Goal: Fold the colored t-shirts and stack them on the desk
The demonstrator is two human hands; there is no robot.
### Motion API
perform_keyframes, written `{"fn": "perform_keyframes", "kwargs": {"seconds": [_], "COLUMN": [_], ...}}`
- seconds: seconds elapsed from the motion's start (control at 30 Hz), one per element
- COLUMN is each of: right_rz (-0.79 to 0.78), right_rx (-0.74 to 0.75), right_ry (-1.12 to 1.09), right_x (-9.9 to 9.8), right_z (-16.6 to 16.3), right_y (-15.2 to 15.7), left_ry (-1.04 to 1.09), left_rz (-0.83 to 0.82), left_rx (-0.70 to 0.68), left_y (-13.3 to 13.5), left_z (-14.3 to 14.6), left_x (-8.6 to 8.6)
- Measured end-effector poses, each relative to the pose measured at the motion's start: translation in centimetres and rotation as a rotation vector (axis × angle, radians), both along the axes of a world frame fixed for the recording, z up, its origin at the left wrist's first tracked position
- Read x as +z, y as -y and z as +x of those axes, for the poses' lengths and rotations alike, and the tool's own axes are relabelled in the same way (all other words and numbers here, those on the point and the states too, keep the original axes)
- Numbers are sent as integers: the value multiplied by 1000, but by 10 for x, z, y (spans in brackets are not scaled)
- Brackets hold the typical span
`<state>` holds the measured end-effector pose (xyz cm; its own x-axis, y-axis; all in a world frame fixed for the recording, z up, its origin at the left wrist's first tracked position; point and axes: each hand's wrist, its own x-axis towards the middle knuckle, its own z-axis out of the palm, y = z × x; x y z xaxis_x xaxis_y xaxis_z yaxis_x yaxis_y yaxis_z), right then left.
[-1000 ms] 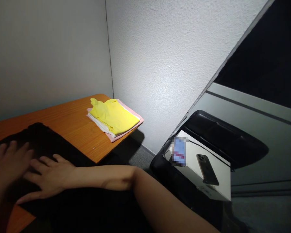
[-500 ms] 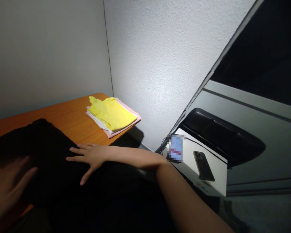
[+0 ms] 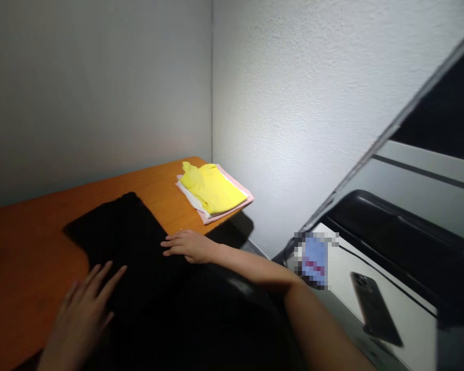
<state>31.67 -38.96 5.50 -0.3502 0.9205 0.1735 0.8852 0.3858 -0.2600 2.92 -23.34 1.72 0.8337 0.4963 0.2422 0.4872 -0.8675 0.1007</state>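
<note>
Both hands are now sitting further right along the table [image 3: 27, 268] than half a second ago, judged against the yellow pile, while the view itself is turning left. At the far left, a smooth grey wall [image 3: 93, 93] is standing behind the table. The left hand [image 3: 81, 317] is reaching up from the bottom edge, palm down and slanting right; its fingers [image 3: 103, 277] are extending, spread and free of any grip, over the left border of the black garment [image 3: 126, 232]. Whether they are pressing on it, I cannot tell. That garment is lying flat on the table between the two hands, its near part merging into darkness. The right arm is coming in from the lower right, bending at the elbow, its forearm running left; the right hand [image 3: 193, 246] is lying palm down, fingers straight and loosely open, tips reaching the garment's right edge. Just beyond, a folded yellow garment [image 3: 214, 190] is resting on white and pink cloths [image 3: 247, 198] at the table's corner. Further right, a dark smartphone [image 3: 377, 309] is showing on a white box [image 3: 339, 270], before a black padded backrest [image 3: 394, 237].
</note>
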Motion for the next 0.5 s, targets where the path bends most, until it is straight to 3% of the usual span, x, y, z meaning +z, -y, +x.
{"fn": "perform_keyframes", "kwargs": {"seconds": [0.1,0.27,0.37,0.5], "right_rz": [97,73,80,8], "right_rx": [-68,-178,-361,-732], "right_ry": [-320,-648,-606,-184], "right_x": [-1,13,27,26], "right_z": [-10,-22,-26,-27], "right_y": [-1,-38,-83,-140], "left_ry": [129,406,519,341], "left_rz": [-157,-522,-590,-368], "left_rx": [-73,94,334,680], "left_y": [10,11,-4,-36], "left_z": [-10,-10,8,35], "left_x": [13,34,46,58]}}
